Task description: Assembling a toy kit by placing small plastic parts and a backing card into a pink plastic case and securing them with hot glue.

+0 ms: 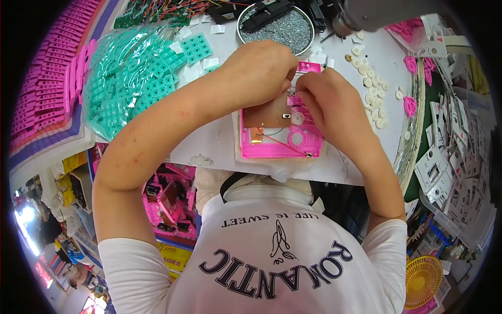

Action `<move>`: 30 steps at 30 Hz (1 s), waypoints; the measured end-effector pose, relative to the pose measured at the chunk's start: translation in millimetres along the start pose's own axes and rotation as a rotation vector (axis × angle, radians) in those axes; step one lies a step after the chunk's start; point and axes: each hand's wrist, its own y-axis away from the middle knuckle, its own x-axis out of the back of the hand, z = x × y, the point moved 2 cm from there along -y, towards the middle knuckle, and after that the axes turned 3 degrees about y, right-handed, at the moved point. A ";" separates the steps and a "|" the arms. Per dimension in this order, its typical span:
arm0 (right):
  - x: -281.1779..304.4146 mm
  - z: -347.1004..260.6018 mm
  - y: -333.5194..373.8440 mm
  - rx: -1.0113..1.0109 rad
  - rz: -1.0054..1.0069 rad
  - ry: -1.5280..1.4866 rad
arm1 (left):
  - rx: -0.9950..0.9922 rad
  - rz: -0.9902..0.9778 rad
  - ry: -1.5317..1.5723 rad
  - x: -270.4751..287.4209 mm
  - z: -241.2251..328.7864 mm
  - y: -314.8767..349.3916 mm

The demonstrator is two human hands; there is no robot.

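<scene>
A pink plastic housing [272, 150] lies on the white table in front of me, its inside facing up. The brown circuit board [264, 112] in it carries a small slide switch, and thin red and green wires run below the board. My left hand [261, 70] is over the far part of the housing, fingers curled and thumb pressed in a pinch. Bent over the right side of the housing, my right hand [332, 102] has its fingers closed close to the left fingertips. Whatever the fingertips grip is hidden behind the hands.
A clear bag of teal rubber keypads [130, 78] lies left. Beyond my hands stands a round tin of screws [285, 32] with black parts on top. White round pieces [372, 94] are scattered right. Stacked pink parts [52, 68] line the far left; a grey lamp-like arm [387, 15] overhangs the back.
</scene>
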 end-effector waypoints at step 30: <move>-11.9 -17.2 14.7 0.104 0.032 0.176 | -0.253 0.071 -0.090 0.1 -11.4 -5.0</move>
